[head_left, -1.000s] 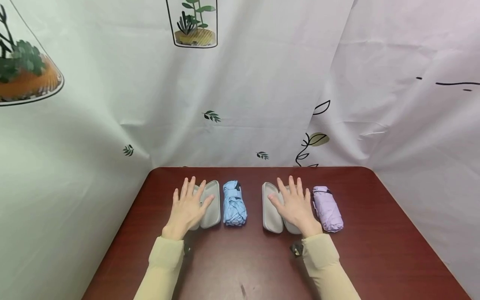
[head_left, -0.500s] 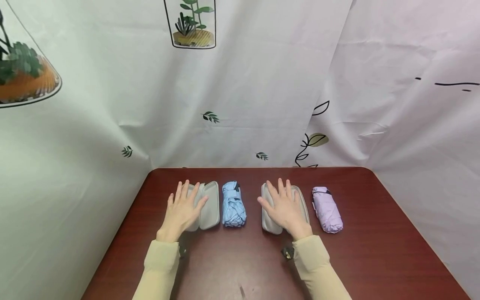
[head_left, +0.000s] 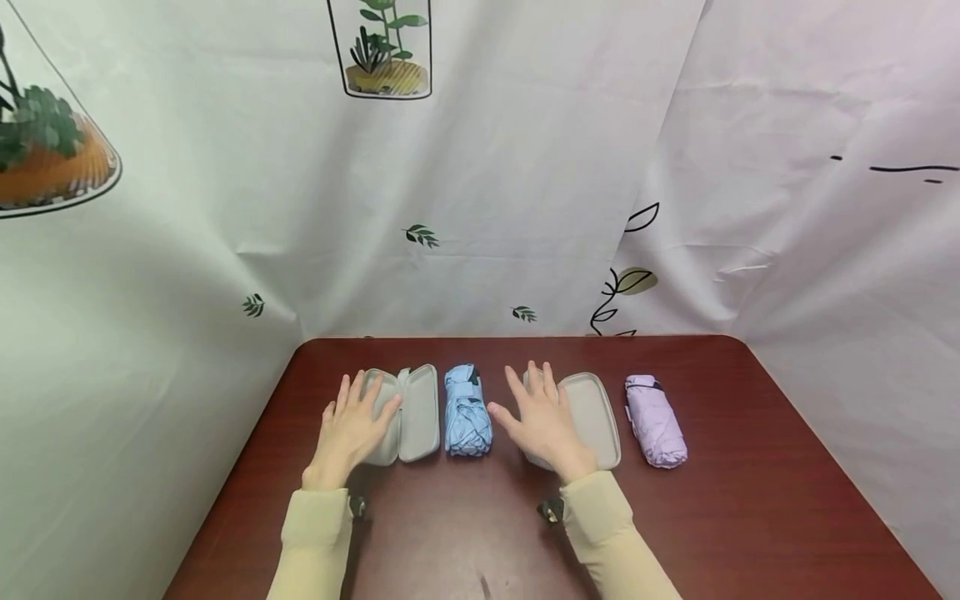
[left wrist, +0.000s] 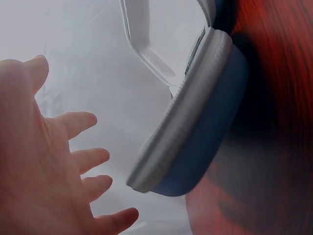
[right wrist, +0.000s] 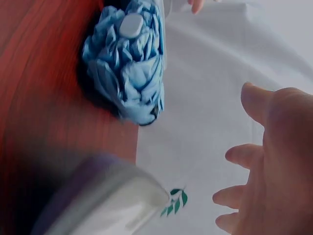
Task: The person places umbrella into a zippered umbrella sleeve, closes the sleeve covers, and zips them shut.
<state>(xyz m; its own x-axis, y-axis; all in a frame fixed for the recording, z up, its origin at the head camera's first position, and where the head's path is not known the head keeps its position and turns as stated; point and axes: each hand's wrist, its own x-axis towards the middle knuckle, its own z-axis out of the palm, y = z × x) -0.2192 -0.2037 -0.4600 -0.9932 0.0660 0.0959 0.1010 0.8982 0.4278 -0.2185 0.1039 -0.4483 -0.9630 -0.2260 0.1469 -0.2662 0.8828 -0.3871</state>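
My left hand (head_left: 348, 429) hovers with spread fingers over the left half of an unfolded case (head_left: 420, 412). In the left wrist view this case (left wrist: 195, 127) has a blue outside and a pale grey rim, apart from the fingers. Right of it lies a blue folded umbrella (head_left: 468, 412), its end cap (right wrist: 132, 25) showing in the right wrist view. My right hand (head_left: 543, 421), fingers spread, is above a second open case (head_left: 592, 417) and hides much of its left half. This one's outside (right wrist: 88, 181) looks purple. Neither hand holds anything.
A purple folded umbrella (head_left: 655, 421) lies right of the second case. All stand near the back of a dark red-brown table (head_left: 465, 533). White cloth (head_left: 480, 167) printed with plants hangs behind and at both sides.
Both hands have shifted left, the right one farther, from over the second case's right half to its left half. More of each case's inside now shows. Cases and umbrellas stay in place.
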